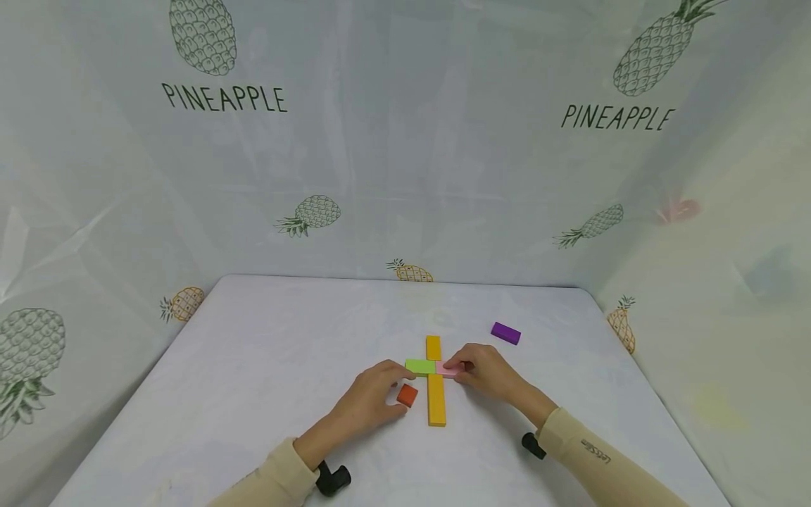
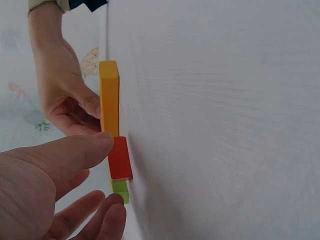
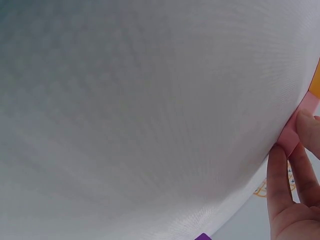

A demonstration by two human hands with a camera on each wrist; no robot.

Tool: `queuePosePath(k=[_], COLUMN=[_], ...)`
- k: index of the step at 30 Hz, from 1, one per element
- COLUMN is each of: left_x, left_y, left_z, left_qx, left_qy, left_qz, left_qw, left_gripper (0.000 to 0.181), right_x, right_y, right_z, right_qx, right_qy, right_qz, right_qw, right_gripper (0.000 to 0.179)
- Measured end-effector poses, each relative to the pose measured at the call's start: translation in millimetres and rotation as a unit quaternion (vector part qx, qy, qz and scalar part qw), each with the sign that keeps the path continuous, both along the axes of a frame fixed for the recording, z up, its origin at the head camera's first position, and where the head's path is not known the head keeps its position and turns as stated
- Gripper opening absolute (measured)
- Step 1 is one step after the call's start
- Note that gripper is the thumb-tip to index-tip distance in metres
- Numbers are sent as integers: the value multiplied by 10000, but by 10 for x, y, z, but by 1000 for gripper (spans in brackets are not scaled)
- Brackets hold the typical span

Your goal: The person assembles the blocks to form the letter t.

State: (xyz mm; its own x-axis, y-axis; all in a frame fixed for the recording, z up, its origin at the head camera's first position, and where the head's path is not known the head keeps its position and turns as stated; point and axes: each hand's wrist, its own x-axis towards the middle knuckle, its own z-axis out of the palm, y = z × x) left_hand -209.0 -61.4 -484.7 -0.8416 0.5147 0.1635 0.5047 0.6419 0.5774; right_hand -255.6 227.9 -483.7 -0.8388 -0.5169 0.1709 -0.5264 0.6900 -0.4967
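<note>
A light green block (image 1: 419,367) and a pink block (image 1: 448,369) lie end to end, with one yellow block (image 1: 434,347) beyond them and a longer yellow block (image 1: 436,400) on the near side, forming a cross on the table. My right hand (image 1: 489,372) pinches the pink block (image 3: 295,127) between thumb and fingers. My left hand (image 1: 365,396) spreads thumb and fingers around a small red-orange block (image 1: 407,395). Its fingertips are right at the green block's left end. In the left wrist view, the thumb overlaps the upper edge of the red-orange block (image 2: 120,159).
A purple block (image 1: 506,333) lies apart at the back right of the white table (image 1: 304,331). Behind and at the sides hangs a pale cloth (image 1: 431,162) printed with pineapples. Dark wrist devices (image 1: 333,479) sit under both sleeves.
</note>
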Motion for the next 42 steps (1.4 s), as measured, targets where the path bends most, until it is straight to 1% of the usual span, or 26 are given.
queuePosePath(k=[4,11,20,26,35,42], left_x=[-21,-102,-138,-163,-182,-177], left_y=[-10,-28,-26,-48,-80,-85], left_z=[-26,-64,-59,-61,-82,-80], left_qx=[134,188,106,200,258,302], left_qy=[-98,-209,-408,-367,-138,-203], left_qz=[-96,-466,-524,-614,-811,-815], left_qw=[9998,9985,9977,9972,9963,9960], left_gripper=[47,35,30,31,29,27], right_x=[-6,-7,-12,-14,-2,5], right_y=[5,17,20,15,12,0], right_z=[-11,-18,-7,-7,-2,0], right_qx=[3,-88,-97,-105,-137,-68], right_qy=[44,205,208,171,173,71], right_qz=[24,110,159,161,142,76], right_qw=[10000,9997,9996,9997,9997,9999], right_gripper=[24,24,23,22,23,24])
